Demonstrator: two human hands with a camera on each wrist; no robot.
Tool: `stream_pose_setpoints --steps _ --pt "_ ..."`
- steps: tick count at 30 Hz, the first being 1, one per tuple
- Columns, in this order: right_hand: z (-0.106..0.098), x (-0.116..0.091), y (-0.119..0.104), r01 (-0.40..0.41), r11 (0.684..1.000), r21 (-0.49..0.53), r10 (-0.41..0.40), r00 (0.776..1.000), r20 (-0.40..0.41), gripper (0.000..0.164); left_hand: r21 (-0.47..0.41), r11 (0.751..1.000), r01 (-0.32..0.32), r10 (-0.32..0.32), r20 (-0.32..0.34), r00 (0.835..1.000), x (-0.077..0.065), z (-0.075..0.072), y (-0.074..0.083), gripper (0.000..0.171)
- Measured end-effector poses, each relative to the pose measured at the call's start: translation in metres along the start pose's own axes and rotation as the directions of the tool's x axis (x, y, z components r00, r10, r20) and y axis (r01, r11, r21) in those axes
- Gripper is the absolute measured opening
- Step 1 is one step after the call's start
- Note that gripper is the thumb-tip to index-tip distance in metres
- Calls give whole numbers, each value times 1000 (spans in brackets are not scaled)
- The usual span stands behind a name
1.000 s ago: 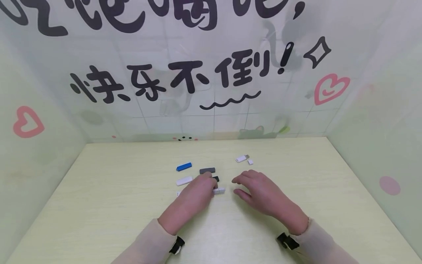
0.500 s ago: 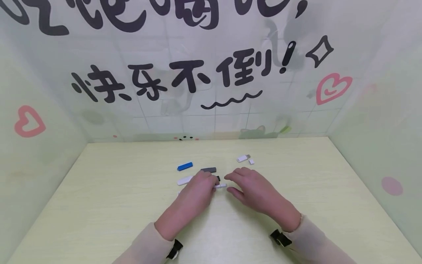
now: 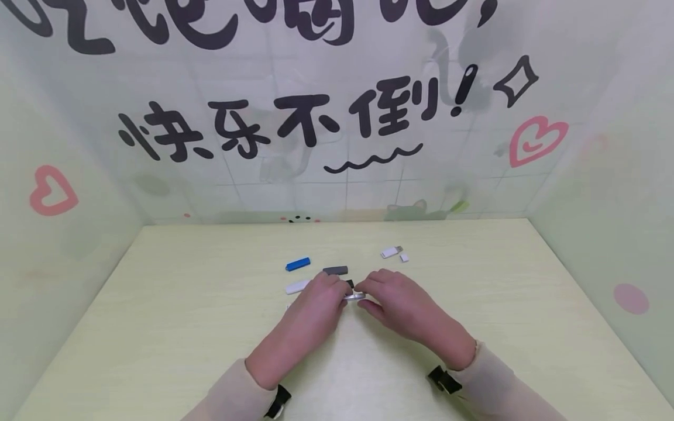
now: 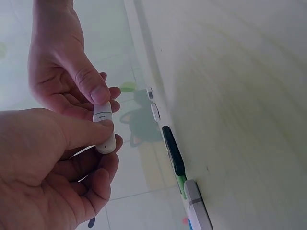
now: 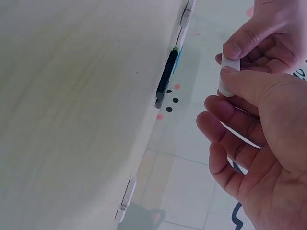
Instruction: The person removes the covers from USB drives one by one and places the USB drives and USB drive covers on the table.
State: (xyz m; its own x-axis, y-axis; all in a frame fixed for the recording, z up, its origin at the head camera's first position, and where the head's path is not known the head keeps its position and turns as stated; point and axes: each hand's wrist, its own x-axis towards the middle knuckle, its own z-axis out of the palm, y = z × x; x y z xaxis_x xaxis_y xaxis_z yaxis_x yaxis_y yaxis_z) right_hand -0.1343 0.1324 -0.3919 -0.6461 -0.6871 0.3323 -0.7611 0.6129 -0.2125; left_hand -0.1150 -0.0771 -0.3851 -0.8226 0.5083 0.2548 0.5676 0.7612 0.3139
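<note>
A white USB stick [image 3: 355, 296] is held in the air between both hands in the head view. My left hand [image 3: 310, 307] pinches one end; the thumb lies on that rounded end of the white USB stick [image 4: 103, 116] in the left wrist view. From the other side my right hand [image 3: 408, 304] pinches the opposite end between thumb and index finger. The right hand's remaining fingers [image 5: 232, 129] are loosely bent in the right wrist view. A seam line crosses the stick between the hands. Fingers cover much of it.
Behind the hands lie a blue USB stick [image 3: 298, 264], a grey one [image 3: 336, 270], a partly hidden black one [image 3: 350, 283] and a white one [image 3: 296, 286]. Farther right, a white USB stick [image 3: 391, 252] shows its metal plug, with a small white cap [image 3: 404, 258] beside it.
My right hand has moved left to the white USB stick and now pinches its free end. The left hand has raised the stick slightly and keeps holding it.
</note>
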Motion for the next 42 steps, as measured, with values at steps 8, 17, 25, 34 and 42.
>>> stream_pose_setpoints --steps 8,17,25,34,42 --pt "0 1 -1 16 1000 9 -16 1000 -10 14 10 999 -33 33 -31 999 -1 1 0 13" --pt "1 0 -2 44 999 19 -44 998 -34 12 11 999 -48 48 -47 998 -1 2 1 12" --pt "1 -1 -3 66 998 12 -65 996 -62 12 20 997 -68 70 -69 995 -2 2 2 9" --pt "0 -2 -5 101 995 -6 -101 991 -91 12 32 997 -75 78 -73 994 -5 0 5 7" --pt "0 -3 -6 111 994 -20 -112 989 -93 12 52 995 -90 94 -83 992 -5 -1 6 7"
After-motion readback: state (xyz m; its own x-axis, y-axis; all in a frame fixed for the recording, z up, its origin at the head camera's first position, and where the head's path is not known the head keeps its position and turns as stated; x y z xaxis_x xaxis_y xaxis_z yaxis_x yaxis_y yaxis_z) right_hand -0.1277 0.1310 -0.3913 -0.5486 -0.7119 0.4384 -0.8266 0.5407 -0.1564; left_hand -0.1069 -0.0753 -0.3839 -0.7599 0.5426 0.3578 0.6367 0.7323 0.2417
